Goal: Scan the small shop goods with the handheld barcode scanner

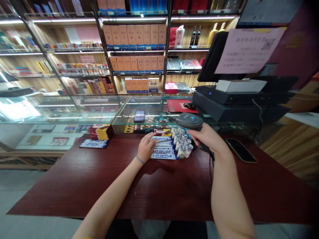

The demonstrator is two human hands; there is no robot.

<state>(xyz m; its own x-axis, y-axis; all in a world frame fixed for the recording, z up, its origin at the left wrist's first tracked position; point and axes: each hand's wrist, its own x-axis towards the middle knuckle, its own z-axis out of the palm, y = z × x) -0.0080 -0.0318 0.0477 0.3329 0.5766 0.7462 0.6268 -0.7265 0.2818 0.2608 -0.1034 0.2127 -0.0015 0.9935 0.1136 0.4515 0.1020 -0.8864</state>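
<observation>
My right hand is wrapped round the handle of a black barcode scanner, held above the table with its head pointing left. My left hand is closed at the left ends of a row of slim blue-and-white packets, thumb and fingers pinching one packet's end. Just right of the packets stand several small jars with silvery lids, partly under the scanner. A red-and-yellow packet lies behind the row. Farther left are a stack of red and yellow packets and one more blue-and-white packet.
A dark phone lies right of my right arm on the brown table. Behind stands a glass display counter with a red mouse pad and a black till with a monitor. Shelves of boxes and bottles line the wall.
</observation>
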